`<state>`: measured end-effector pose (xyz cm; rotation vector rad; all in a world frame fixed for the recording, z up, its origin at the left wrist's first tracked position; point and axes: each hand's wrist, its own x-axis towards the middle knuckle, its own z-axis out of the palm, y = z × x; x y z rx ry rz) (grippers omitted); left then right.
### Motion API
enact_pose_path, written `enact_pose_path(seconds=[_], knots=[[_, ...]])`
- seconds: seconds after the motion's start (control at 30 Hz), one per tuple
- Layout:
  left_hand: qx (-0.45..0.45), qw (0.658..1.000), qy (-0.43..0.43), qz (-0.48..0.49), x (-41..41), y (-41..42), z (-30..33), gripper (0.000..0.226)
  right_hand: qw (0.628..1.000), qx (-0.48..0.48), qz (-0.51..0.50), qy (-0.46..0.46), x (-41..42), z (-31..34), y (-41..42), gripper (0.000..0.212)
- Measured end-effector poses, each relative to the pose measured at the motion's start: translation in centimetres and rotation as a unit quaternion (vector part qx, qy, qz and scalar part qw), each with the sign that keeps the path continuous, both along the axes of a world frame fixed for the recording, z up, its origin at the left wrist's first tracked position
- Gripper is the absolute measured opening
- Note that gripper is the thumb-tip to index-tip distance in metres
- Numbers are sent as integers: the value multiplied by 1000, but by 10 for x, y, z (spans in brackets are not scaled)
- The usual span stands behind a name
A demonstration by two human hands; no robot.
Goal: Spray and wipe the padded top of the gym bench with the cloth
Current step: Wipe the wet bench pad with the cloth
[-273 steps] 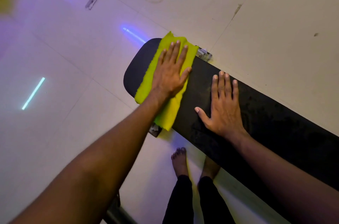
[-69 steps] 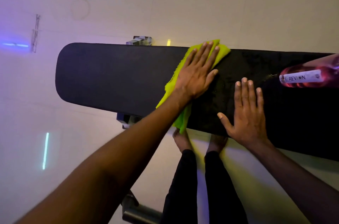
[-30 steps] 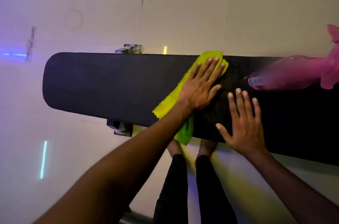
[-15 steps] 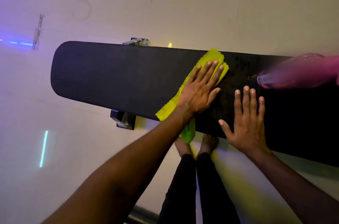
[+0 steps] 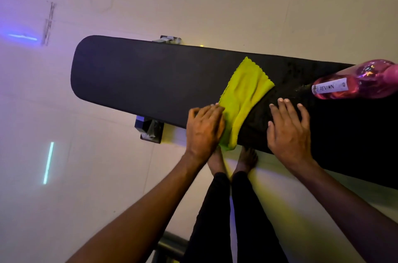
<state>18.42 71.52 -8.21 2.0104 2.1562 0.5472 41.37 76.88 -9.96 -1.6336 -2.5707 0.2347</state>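
pale tiled floor [image 5: 280, 8], neon light reflections [image 5: 48, 162]

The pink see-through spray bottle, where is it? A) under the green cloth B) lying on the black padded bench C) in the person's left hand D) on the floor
B: the pink see-through spray bottle lies on its side on the black padded bench, beyond the right hand, with neither hand touching it.

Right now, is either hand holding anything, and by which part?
The left hand touches the yellow-green cloth at its near-left edge; whether it grips it cannot be told. The right hand rests flat on the bench pad, holding nothing.
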Motion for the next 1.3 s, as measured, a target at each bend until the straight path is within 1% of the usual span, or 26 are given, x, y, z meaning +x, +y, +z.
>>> enact_pose_path(seconds=[0.07,0.17,0.27,0.33,0.4,0.5,0.57,0.63,0.7,0.77,0.83,0.87,0.93,1.0,1.03,1.1,1.2,1.23,1.3], knots=[[-43,999,6,4,7,-16,1,24,1000,21,0,20,-4,1,9,39],[-122,992,-9,24,23,-27,0,26,999,32,14,40,-13,3,27,34],[-191,980,-3,47,40,-30,-2,32,999,2,32,43,-23,3,42,31],[-203,978,1,51,47,-32,-2,27,999,-20,26,39,-28,5,50,24],[-195,978,-26,64,50,-33,-1,21,999,-35,16,33,-31,9,58,15],[-200,968,-116,97,53,-35,6,18,998,-42,7,35,-27,14,62,11],[-219,958,-168,78,59,-35,10,19,998,-44,-5,38,-19,17,60,11],[-233,954,-185,37,61,-33,10,22,998,-37,-19,45,-6,19,54,10],[-207,964,-165,6,58,-25,9,24,998,-27,-31,45,7,17,45,16],[-143,982,-120,-23,57,-10,3,24,998,-28,-41,41,18,13,36,30],[-98,990,-84,-52,65,12,-8,35,998,-45,-41,33,25,7,26,44],[-101,990,-74,-68,72,23,-14,44,998,-50,-41,28,28,4,21,49],[-151,983,-26,-104,81,39,-28,59,997,-51,-48,20,33,-2,12,56],[-176,973,57,-139,77,43,-41,66,997,-50,-64,13,39,-8,4,61],[-173,971,82,-146,70,43,-45,67,996,-51,-68,7,42,-11,1,64],[-160,974,102,-121,53,40,-49,68,996,-55,-70,-1,51,-17,-5,69],[-167,978,123,-32,41,28,-49,73,997,-50,-56,-6,62,-26,-15,77],[-172,976,130,-22,44,22,-48,76,998,-46,-49,-10,64,-29,-17,79],[-181,973,134,-60,58,14,-47,80,998,-39,-42,-19,67,-35,-20,82]])
